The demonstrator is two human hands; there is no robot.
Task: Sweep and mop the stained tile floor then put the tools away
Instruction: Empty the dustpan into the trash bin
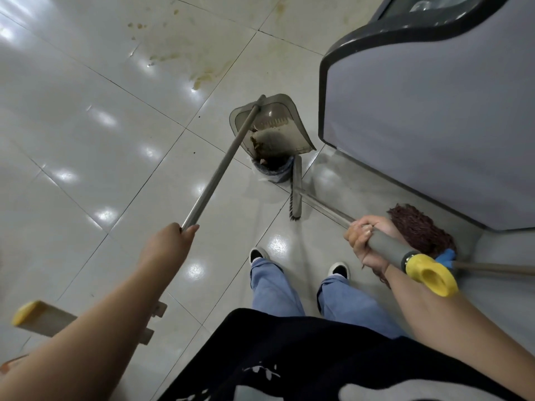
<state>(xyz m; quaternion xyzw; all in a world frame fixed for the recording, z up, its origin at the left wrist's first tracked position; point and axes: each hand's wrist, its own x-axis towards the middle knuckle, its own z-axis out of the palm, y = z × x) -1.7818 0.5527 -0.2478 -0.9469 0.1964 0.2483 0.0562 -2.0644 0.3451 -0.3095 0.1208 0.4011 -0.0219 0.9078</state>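
My left hand grips the dustpan handle, tipping debris into the bin; my right hand grips the broom. Sweeping seems nearly finished; stains remain, mop lies unused.

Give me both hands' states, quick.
Left hand: grips the dustpan handle, pan tipped over the bin.
Right hand: grips the broom handle.
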